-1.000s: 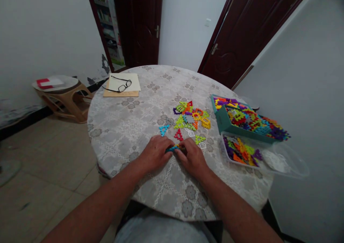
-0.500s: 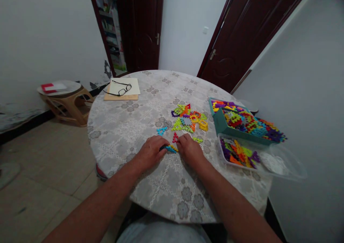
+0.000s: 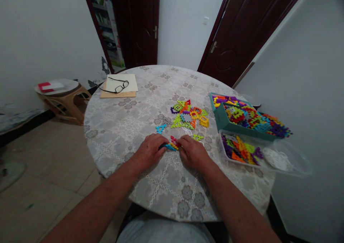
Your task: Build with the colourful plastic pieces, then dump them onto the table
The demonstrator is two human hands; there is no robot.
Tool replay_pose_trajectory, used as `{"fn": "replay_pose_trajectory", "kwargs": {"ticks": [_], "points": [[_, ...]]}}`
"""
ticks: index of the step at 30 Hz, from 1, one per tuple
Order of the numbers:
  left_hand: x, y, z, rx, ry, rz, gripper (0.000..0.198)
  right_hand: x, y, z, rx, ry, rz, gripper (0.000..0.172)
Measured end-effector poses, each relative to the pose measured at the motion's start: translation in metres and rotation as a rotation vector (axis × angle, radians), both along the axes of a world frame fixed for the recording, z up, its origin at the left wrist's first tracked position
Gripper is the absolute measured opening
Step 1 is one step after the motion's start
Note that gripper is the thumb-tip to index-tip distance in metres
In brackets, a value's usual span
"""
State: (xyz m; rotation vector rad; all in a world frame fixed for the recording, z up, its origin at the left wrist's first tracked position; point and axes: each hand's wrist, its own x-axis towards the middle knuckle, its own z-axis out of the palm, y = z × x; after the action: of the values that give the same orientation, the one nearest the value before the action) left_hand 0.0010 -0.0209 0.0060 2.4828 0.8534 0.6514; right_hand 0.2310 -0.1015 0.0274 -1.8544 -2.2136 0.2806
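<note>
My left hand (image 3: 152,148) is closed on a blue and yellow assembly of plastic building pieces (image 3: 171,147), low over the table. Against its upper side is a red building piece (image 3: 174,140), pinched by my right hand (image 3: 192,149). Whether the red piece is joined to the assembly I cannot tell. Just beyond my left hand lies a loose blue piece (image 3: 160,128). A green piece (image 3: 198,137) rests past my right hand, near some white pieces (image 3: 187,131). My fingers hide parts of what they grip.
Farther on lies a pile of mixed building pieces (image 3: 185,118). At right stand a teal box (image 3: 220,118) and a clear plastic tub (image 3: 220,146), both full of colourful pieces. Glasses (image 3: 119,89) rest on papers (image 3: 131,79) at the back left. A stool (image 3: 76,105) stands left of the round table (image 3: 113,128).
My right hand has taken the red piece from the tabletop and brought it against the blue and yellow assembly. My left hand stays nearly in place. The view has shifted slightly.
</note>
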Motion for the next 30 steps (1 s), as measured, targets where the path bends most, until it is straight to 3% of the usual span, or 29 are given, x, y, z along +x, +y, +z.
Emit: {"fn": "replay_pose_trajectory", "kwargs": {"ticks": [4, 10, 16, 24, 30], "points": [[0.000, 0.000, 0.000, -0.006, -0.003, -0.012, 0.014, -0.001, -0.002, 0.001, 0.012, 0.038, 0.038, 0.029], [-0.001, 0.003, -0.002, -0.019, -0.003, -0.022, 0.015, -0.005, 0.001, 0.003, -0.065, 0.031, -0.056, 0.037], [-0.002, 0.006, -0.003, -0.018, -0.002, -0.030, 0.015, -0.006, -0.004, 0.011, -0.064, 0.003, 0.018, 0.033], [-0.001, 0.004, 0.007, -0.048, 0.030, -0.026, 0.017, -0.005, 0.004, 0.001, -0.084, -0.013, -0.086, 0.035], [-0.002, 0.004, 0.002, -0.043, 0.004, 0.051, 0.027, -0.006, 0.004, -0.001, -0.046, 0.097, -0.012, 0.032]]}}
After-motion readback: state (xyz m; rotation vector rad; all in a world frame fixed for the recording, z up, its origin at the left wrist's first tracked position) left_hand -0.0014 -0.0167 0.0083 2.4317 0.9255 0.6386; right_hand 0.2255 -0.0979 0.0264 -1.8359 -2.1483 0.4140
